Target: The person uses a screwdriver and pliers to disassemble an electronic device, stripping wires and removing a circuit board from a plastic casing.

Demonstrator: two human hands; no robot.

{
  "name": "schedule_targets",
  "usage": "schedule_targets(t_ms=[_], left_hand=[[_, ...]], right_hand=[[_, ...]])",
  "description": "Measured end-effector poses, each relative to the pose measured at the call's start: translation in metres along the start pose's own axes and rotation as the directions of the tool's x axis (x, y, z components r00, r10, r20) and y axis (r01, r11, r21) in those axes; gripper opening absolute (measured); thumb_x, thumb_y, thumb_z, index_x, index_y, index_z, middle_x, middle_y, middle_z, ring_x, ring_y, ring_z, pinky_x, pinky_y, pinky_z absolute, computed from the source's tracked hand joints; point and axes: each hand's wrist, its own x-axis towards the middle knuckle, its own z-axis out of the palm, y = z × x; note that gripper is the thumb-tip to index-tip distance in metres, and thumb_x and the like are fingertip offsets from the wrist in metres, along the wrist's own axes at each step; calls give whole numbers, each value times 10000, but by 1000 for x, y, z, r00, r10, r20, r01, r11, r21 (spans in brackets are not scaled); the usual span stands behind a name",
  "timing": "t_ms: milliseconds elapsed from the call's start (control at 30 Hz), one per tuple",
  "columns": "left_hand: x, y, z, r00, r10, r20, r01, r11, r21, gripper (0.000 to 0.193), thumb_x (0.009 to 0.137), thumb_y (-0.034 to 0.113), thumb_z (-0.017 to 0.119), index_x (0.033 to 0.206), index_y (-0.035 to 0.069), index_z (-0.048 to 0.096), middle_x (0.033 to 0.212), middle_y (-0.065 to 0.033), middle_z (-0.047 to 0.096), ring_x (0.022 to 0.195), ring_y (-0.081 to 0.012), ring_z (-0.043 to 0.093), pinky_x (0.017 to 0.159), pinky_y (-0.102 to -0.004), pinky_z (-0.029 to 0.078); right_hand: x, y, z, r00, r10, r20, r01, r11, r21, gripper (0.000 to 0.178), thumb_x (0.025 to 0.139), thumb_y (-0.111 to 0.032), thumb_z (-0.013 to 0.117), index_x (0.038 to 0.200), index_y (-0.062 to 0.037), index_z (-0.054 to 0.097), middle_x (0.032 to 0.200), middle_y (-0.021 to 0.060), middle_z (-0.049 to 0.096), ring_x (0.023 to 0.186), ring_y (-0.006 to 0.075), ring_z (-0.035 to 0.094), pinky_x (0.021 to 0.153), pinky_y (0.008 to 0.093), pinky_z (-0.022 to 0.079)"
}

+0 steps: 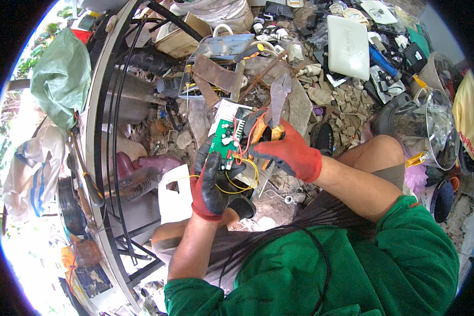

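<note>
My left hand (208,189), in a red and black glove, is closed round the lower end of a green circuit board (224,141). A white panel shows behind the board's top. Red and yellow wires (250,174) hang from the board and loop between my hands. In my right hand (295,155), gloved in red and dark grey, is a hand tool like snips (277,108), with a broad grey metal end pointing away and orange-yellow handles. The tool is close to the board's right side, by the red wires. Whether it touches a wire I cannot tell.
A metal rack frame (97,121) stands along the left. Beyond my hands sits an open tool box (242,84) with rusty metal pieces. Rubble (332,124), a white plastic panel (348,47) and a clear bucket (432,124) lie to the right.
</note>
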Motion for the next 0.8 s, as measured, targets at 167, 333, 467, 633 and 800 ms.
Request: schedule_targets(t_ms=[167, 333, 467, 633, 800], left_hand=[[1, -2, 3, 993, 74, -90, -68, 995, 66, 385, 965, 153, 553, 1338, 89, 483, 1187, -98, 615, 944, -238, 660, 809, -393, 581], [-1, -17, -2, 962, 263, -72, -219, 902, 371, 380, 932, 14, 565, 1298, 40, 464, 1124, -121, 626, 953, -199, 656, 814, -343, 569], [-5, -19, -6, 967, 254, -9, -224, 870, 439, 386, 917, -7, 579, 1284, 24, 464, 1127, -132, 626, 955, -220, 659, 834, -364, 574], [-2, -11, -13, 990, 138, -8, -133, 965, 226, 376, 904, 29, 607, 1258, 31, 482, 1194, -160, 602, 1021, -278, 644, 877, -435, 570], [2, -14, -22, 1000, 9, 27, -11, 998, 65, 361, 915, 167, 618, 1244, 57, 516, 1233, -165, 586, 1099, -328, 610, 927, -493, 537]], right_hand=[[-3, -8, 8, 996, 68, -59, -72, 994, -76, 451, 785, 11, 719, 1181, -67, 517, 1014, 14, 615, 913, 117, 610, 818, 283, 515], [-6, 1, 15, 990, 109, -92, -116, 990, -85, 334, 785, -33, 731, 1072, -67, 563, 954, 14, 638, 854, 100, 606, 747, 273, 510], [-6, 8, 14, 986, 3, -169, -26, 990, -137, 330, 789, -34, 737, 1077, -56, 576, 950, 21, 644, 834, 105, 613, 753, 284, 515], [-8, -5, 21, 982, 35, -188, -22, 997, 68, 335, 784, -19, 729, 1079, -48, 572, 952, 29, 647, 858, 138, 643, 797, 300, 527], [-2, 6, 8, 980, 52, -194, -13, 979, 201, 358, 801, 16, 686, 1123, -36, 539, 985, 82, 656, 906, 204, 667, 807, 329, 545]])
